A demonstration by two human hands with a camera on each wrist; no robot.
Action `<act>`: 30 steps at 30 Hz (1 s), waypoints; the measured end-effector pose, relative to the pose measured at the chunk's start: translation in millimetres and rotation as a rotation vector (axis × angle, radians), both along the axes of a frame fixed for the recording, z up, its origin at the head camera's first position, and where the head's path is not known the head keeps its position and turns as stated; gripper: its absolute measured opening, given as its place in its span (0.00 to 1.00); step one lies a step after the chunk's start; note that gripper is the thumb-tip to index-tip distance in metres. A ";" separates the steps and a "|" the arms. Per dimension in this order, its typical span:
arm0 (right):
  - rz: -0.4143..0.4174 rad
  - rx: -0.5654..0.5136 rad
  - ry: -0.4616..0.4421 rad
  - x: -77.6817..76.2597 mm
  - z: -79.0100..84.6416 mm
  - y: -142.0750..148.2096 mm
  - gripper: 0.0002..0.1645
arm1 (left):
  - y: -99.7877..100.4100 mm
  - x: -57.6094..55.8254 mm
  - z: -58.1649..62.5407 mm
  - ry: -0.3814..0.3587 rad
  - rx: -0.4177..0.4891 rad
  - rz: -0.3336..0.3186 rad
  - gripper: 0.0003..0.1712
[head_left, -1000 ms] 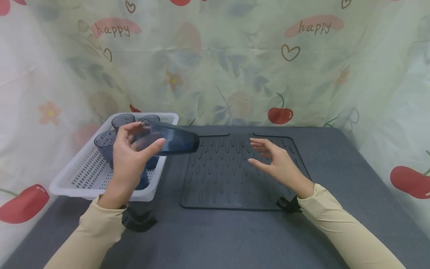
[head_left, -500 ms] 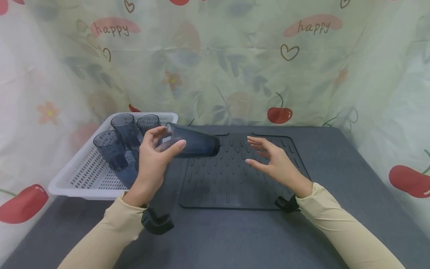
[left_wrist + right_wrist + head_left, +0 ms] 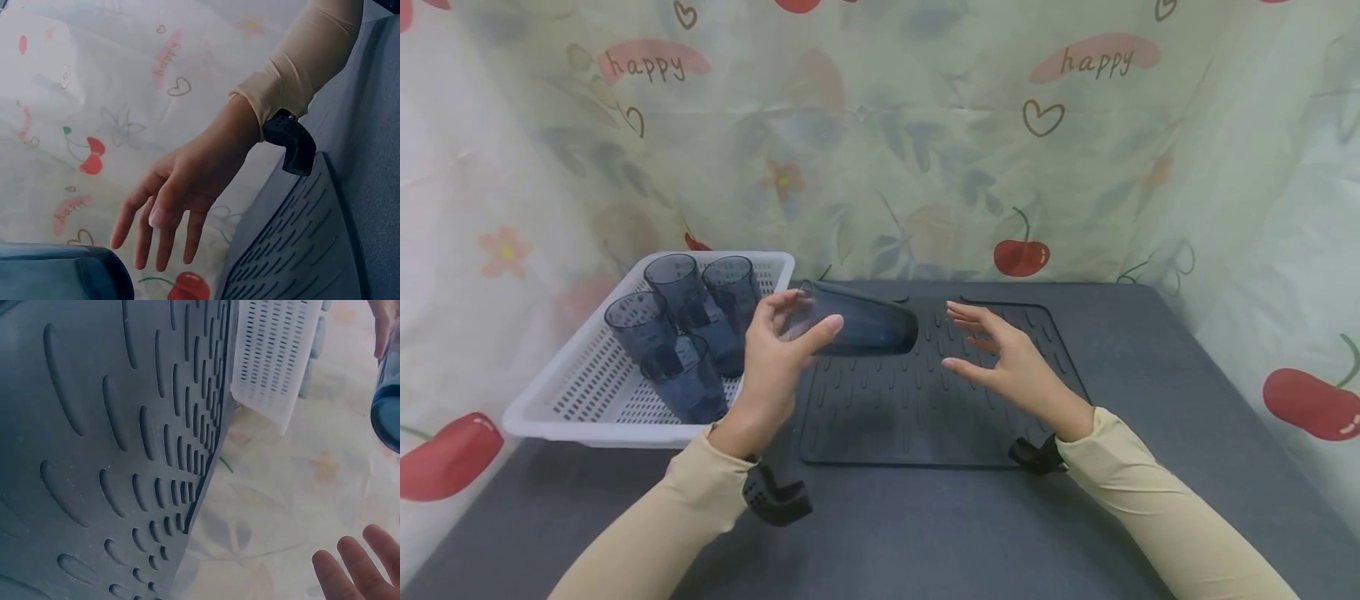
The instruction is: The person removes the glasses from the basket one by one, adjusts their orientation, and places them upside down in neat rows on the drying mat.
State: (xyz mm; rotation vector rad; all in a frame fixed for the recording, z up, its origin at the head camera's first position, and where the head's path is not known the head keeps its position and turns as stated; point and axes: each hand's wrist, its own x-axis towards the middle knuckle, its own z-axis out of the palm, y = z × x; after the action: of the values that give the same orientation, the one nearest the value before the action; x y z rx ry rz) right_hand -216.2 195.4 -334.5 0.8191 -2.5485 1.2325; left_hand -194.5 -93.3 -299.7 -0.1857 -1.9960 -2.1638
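A blue tinted drinking glass (image 3: 871, 323) hangs in the air, lying almost on its side with its base to the right. My left hand (image 3: 773, 365) grips it near the rim end, thumb on the near side. Just beyond the base is my right hand (image 3: 1011, 357), apart from the glass, its fingers spread and holding nothing. Both hands are above the dark ridged mat (image 3: 910, 421). In the left wrist view the right hand (image 3: 181, 194) faces the base of the glass (image 3: 75, 272). Only right-hand fingertips (image 3: 356, 569) show in the right wrist view, below the glass (image 3: 389, 412).
At left stands a white perforated basket (image 3: 587, 433) with several blue glasses (image 3: 685, 383) upright or leaning in it. The grey table (image 3: 910, 533) reaches to a printed curtain (image 3: 865, 150) at the back and sides. Each wrist wears a black camera mount (image 3: 778, 500).
My left hand has carried the glass rightward from over the basket to over the mat, uncovering the glasses in the basket. The right hand has barely moved and is nearer the glass's base now.
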 end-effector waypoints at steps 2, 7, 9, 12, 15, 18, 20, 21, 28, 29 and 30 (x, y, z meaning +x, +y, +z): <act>0.003 -0.004 -0.004 0.4 0.0 -0.7 0.43 | 3.0 -1.0 -1.9 -0.003 0.005 -0.005 0.35; 0.016 -0.009 -0.007 0.1 -0.2 -3.1 0.44 | 10.1 -2.1 -5.3 -0.014 0.016 -0.020 0.35; 0.022 -0.007 -0.006 -0.2 -0.4 -4.3 0.44 | 12.8 -2.3 -6.3 -0.019 0.026 -0.023 0.35; 0.032 -0.006 -0.004 -0.2 -0.6 -6.0 0.44 | 16.1 -2.6 -7.5 -0.023 0.038 -0.026 0.35; 0.042 -0.008 -0.009 0.3 -0.8 -7.5 0.44 | 18.9 -2.4 -8.5 -0.025 0.045 -0.036 0.35; 0.053 -0.013 -0.012 0.4 -1.3 -8.8 0.44 | 21.2 -2.0 -9.4 -0.028 0.044 -0.048 0.36; 0.060 -0.016 -0.010 0.1 -1.8 -9.4 0.44 | 22.5 -2.3 -10.5 -0.033 0.041 -0.053 0.36; 0.064 -0.019 -0.009 0.1 -1.9 -9.8 0.44 | 23.1 -2.4 -10.9 -0.033 0.038 -0.056 0.36; 0.067 -0.019 -0.009 0.3 -1.6 -12.9 0.45 | 27.4 -2.9 -14.0 -0.042 0.052 -0.061 0.36; 0.065 -0.017 -0.010 0.1 -1.7 -13.2 0.45 | 28.1 -2.9 -14.3 -0.044 0.055 -0.060 0.36; 0.063 -0.015 -0.011 -0.1 -1.8 -13.6 0.45 | 29.0 -3.0 -14.6 -0.044 0.055 -0.059 0.36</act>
State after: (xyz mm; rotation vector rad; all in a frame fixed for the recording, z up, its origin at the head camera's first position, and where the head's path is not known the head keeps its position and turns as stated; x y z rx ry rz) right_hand -216.3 181.8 -336.3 0.8986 -2.5370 1.2770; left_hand -197.5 -64.3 -314.2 -0.1926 -1.9755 -2.2756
